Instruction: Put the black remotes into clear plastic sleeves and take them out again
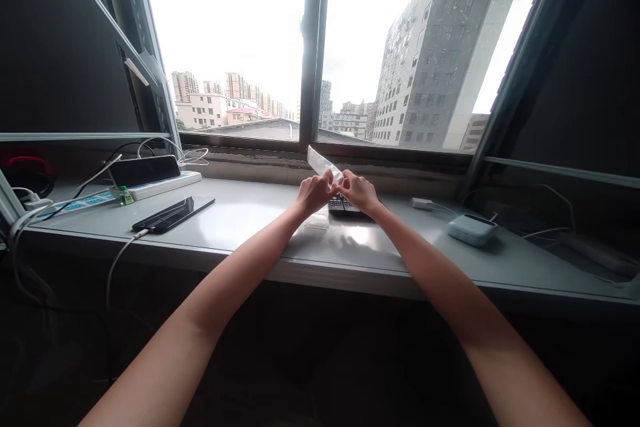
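Both hands are raised over the desk, close together, pinching a white, partly see-through plastic packet (320,159). My left hand (314,193) is closed on its lower left part, with the fingers curled in. My right hand (360,192) grips the same packet from the right, fingertips nearly meeting those of the left. The packet's flat end sticks up and to the left above the hands. Below and behind them lies a black keyboard (345,208), partly covered by the hands. A pale, clear-looking item (319,219) rests on the desk by my left wrist; its kind is unclear.
On the left of the desk (240,213) lie a dark phone (175,213) with a white cable, a second phone (145,171) propped on a white power strip (167,184), and a small green bottle (125,196). A pale blue device (471,229) sits right. A window stands behind.
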